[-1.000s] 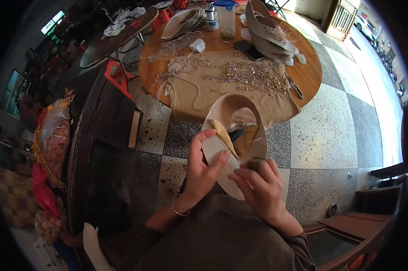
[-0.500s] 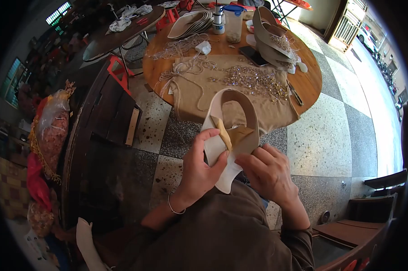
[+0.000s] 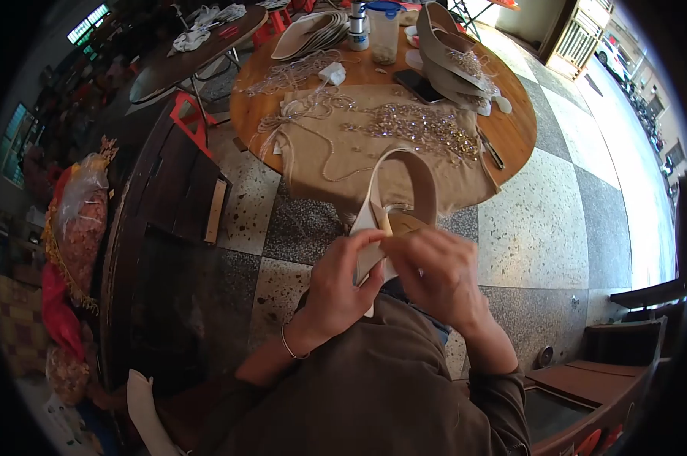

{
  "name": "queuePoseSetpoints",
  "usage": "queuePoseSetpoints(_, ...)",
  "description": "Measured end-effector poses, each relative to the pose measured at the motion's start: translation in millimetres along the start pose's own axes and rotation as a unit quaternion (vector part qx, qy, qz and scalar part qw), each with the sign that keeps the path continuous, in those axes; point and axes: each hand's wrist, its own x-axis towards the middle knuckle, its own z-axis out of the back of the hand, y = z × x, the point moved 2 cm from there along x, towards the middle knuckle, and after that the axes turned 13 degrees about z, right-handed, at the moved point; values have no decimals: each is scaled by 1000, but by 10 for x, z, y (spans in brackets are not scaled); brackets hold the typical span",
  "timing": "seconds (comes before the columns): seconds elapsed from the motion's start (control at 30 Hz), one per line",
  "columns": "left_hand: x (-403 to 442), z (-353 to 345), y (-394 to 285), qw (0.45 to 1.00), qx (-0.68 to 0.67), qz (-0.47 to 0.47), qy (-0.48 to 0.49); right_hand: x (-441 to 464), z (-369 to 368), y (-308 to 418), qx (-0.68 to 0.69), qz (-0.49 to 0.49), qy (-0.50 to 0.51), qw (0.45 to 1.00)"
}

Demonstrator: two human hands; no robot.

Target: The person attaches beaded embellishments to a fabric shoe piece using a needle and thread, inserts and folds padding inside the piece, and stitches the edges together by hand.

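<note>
A beige shoe upper with a looped strap [image 3: 425, 182] is held up in front of my lap. My left hand [image 3: 342, 283] grips its left side, thumb and fingers pinched on the pale material. On the upper's inner side shows a tan lining flap [image 3: 404, 221]. My right hand [image 3: 444, 275] is closed at the upper's middle, close against my left fingertips; whatever its fingers pinch is too small to make out. Beyond the upper, a brown cloth [image 3: 359, 178] on the round table carries clear and gold beads [image 3: 427, 128] and beaded strands [image 3: 324, 135].
The round wooden table [image 3: 520, 125] also bears stacked beige pieces [image 3: 305, 36], a lidded plastic jug [image 3: 384, 34], a phone [image 3: 417, 86], beaded uppers [image 3: 451, 64] and a dark slim tool [image 3: 492, 149]. A dark wooden cabinet [image 3: 169, 175] stands at left.
My right hand has moved up and left from the upper's right edge to its middle, beside my left fingers. The upper has tilted and turned slightly.
</note>
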Motion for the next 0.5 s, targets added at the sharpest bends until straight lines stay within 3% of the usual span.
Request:
queuePoseSetpoints(0.07, -25, -17, -3, 1000, 2, -4, -24, 18, -7, -67, 28, -74, -20, 997)
queuePoseSetpoints(0.13, -9, 32, 92, 988, -114, 99, -16, -48, -26, -46, 82, -152, 4, 985)
queuePoseSetpoints(0.2, -3, 59, 171, 948, -246, 204, -7, -145, -133, 40, 61, -98, -2, 993)
queuePoseSetpoints(0.23, 42, 62, 75, 929, -310, 201, -6, -192, -172, 101, 49, -74, -6, 996)
queuePoseSetpoints(0.33, 34, 89, 12, 959, -242, 145, -6, -226, -194, 350, -47, -42, 106, 992)
queuePoseSetpoints(0.37, 37, 89, 18, 952, -257, 164, -7, -266, -156, 390, -48, -40, 140, 988)
queuePoseSetpoints(0.47, 54, 125, 101, 947, -261, 186, -36, -304, 144, 547, 81, -38, 236, 968)
queuePoseSetpoints(0.5, 61, 142, 172, 955, -235, 172, -57, -252, 310, 603, 83, -27, 216, 972)
